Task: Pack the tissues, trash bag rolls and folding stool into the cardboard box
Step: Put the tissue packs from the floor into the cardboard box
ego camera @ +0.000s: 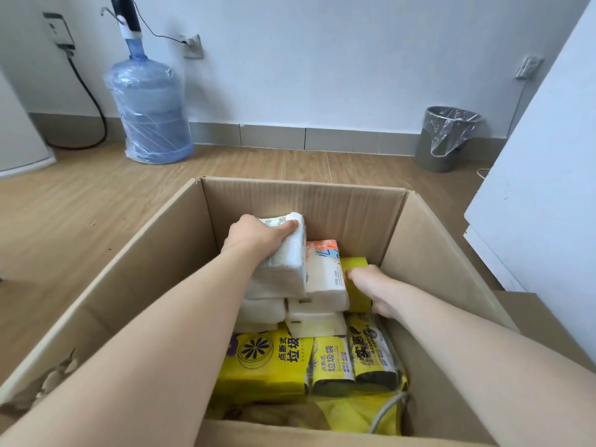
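An open cardboard box stands on the floor below me. My left hand grips a white tissue pack at the top of a stack inside the box. Beside it lies a tissue pack with an orange top, with more white packs under both. My right hand rests on a yellow item at the box's right side, fingers spread against it. Yellow trash bag rolls fill the near part, with two smaller rolls to their right. A yellow thing with a grey cord lies at the bottom front.
A blue water jug with a pump stands against the back wall at left. A grey waste bin with a clear liner sits at the back right. White furniture rises close to the box's right flap. Wooden floor surrounds the box.
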